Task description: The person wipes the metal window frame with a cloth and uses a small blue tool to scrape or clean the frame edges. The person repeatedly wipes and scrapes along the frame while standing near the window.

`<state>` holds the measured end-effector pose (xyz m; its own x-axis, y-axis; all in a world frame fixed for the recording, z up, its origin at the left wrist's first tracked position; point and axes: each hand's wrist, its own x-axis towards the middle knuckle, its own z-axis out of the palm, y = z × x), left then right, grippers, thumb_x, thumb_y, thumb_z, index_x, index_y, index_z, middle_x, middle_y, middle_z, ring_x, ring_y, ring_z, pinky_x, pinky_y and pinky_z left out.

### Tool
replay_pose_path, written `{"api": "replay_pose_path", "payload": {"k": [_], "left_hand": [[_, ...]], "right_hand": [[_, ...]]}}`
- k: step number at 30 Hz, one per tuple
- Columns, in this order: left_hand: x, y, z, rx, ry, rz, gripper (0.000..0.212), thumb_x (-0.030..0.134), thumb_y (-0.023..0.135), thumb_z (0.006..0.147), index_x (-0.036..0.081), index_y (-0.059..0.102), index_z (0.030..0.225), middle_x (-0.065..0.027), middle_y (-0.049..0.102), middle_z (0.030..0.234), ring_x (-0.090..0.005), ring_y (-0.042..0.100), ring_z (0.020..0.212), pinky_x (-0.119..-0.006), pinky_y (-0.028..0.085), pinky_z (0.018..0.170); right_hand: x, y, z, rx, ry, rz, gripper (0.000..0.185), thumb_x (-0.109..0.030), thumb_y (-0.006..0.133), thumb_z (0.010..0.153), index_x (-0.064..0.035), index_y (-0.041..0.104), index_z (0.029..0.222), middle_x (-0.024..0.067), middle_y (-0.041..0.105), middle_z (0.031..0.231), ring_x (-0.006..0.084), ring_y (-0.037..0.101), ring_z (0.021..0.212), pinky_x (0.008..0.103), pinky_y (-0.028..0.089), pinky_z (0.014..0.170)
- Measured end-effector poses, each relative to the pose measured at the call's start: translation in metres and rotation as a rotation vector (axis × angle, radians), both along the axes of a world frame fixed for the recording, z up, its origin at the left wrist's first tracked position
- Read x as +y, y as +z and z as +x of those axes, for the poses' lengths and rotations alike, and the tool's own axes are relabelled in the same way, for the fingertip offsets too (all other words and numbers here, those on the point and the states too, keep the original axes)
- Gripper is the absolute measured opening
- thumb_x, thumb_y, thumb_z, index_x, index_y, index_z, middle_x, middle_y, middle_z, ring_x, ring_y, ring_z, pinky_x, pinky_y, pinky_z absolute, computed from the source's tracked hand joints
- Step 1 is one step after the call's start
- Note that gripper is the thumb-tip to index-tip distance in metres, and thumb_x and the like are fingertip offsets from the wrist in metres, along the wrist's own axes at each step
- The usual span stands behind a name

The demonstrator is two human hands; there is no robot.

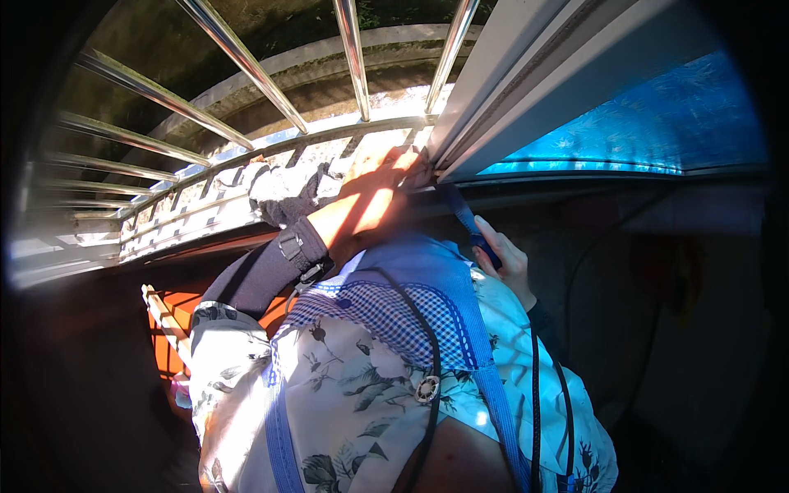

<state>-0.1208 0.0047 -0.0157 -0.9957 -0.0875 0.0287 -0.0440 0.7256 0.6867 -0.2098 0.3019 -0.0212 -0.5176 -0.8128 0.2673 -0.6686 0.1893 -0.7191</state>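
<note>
My left hand (394, 166) reaches over the window sill and is at the lower corner of the pale window frame (487, 92); glare and blur hide its fingertips, so whether it grips anything is unclear. Beside that wrist a crumpled grey cloth (286, 188) lies on the sunlit sill (216, 206). On the darker inner side, my right hand (504, 259) is closed around the dark blue handle of a slim tool (462, 212). Its lighter blue end points up towards the frame's foot; whether it is a brush or a scraper cannot be told.
Shiny metal bars (246, 68) rise outside the sill. Right of the frame is a window pane with bright blue patterned covering (635, 129). Below the sill at left, an orange surface (175, 333) lies behind a pale wooden bar (165, 317). Black cords hang over the apron.
</note>
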Motion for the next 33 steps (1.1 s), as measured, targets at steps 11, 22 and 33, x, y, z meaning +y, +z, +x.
{"api": "replay_pose_path", "payload": {"k": [11, 22, 33], "left_hand": [[-0.018, -0.02, 0.004, 0.132, -0.094, -0.319, 0.048, 0.032, 0.067, 0.091, 0.015, 0.06, 0.135, -0.0139, 0.061, 0.109, -0.0344, 0.056, 0.105, -0.047, 0.039, 0.09], [-0.064, 0.001, 0.081, -0.02, 0.106, -0.261, 0.033, 0.013, 0.069, 0.089, 0.017, 0.07, 0.122, -0.0088, 0.067, 0.102, -0.0289, 0.06, 0.1, -0.041, 0.05, 0.086], [-0.005, -0.07, -0.018, 0.226, -0.019, -0.165, 0.036, 0.031, 0.065, 0.095, 0.003, 0.068, 0.117, -0.0145, 0.058, 0.115, -0.0351, 0.051, 0.114, -0.049, 0.04, 0.095]], "right_hand": [[-0.011, -0.003, -0.007, -0.014, 0.015, -0.025, 0.056, 0.002, 0.07, 0.093, -0.012, 0.056, 0.145, 0.016, 0.071, 0.111, 0.0251, 0.073, 0.091, 0.0334, 0.06, 0.081], [0.001, -0.014, -0.002, -0.11, -0.064, -0.005, 0.057, 0.003, 0.07, 0.092, -0.0105, 0.056, 0.146, 0.016, 0.071, 0.113, 0.0246, 0.073, 0.09, 0.033, 0.058, 0.081], [0.014, -0.027, -0.004, -0.137, -0.12, -0.039, 0.057, 0.003, 0.069, 0.092, -0.0078, 0.055, 0.147, 0.0175, 0.07, 0.124, 0.0246, 0.073, 0.098, 0.0336, 0.058, 0.086]]}}
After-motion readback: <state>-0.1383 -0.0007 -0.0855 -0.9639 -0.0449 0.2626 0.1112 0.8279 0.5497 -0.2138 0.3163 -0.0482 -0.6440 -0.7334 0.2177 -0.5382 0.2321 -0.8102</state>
